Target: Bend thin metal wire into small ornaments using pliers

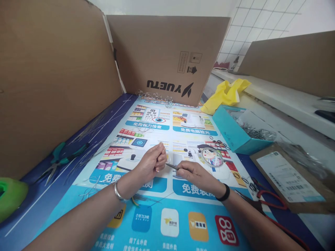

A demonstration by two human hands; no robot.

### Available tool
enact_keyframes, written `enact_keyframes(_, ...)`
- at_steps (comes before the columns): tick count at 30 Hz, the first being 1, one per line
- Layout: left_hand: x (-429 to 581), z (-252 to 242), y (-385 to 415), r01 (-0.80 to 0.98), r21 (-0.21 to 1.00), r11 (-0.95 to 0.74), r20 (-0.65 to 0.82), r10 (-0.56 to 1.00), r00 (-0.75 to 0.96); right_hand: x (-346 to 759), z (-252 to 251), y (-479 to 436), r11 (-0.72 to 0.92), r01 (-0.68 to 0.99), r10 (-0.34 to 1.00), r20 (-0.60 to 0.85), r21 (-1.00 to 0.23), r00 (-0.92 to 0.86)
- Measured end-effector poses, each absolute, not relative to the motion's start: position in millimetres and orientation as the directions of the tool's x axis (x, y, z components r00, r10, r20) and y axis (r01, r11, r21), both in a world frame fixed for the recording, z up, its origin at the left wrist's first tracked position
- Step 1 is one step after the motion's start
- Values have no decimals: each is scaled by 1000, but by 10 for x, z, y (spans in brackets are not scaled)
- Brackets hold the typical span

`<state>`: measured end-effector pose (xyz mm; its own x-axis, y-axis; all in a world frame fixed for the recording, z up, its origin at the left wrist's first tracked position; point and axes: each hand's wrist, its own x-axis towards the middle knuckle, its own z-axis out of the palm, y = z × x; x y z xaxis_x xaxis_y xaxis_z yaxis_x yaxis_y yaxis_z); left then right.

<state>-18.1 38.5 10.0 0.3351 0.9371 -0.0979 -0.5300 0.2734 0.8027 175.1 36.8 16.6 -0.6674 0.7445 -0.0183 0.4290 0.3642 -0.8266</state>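
My left hand (156,158), with a silver bangle on its wrist, is closed above the printed sheet; its fingers are curled together and hide whatever is between them. My right hand (192,171) grips a thin dark pointed tool (171,166), whose tip reaches to the fingers of my left hand. Its exact kind is too small to tell. Below my left wrist lie several thin wires (146,199) on the sheet. Beyond my right hand is a round clear dish (211,157), with small black rings (219,143) behind it.
Teal-handled pliers (59,160) and a green roll (13,197) lie at left near long wires (91,153). Cardboard panels (167,45) stand behind. At right are a teal box (230,136) of metal pieces, a yellow cloth (225,96), a labelled package (290,177) and red-handled scissors (272,199).
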Motion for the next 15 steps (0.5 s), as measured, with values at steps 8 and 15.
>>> enact_keyframes(8,-198,101,387,-523,816,247,-98,950,296,1798,140,388,378,406,749,16,-832,-663)
enact_keyframes(15,-188,92,390,-501,841,206,-80,962,262,1791,101,397,378,404,761,31,-833,-648)
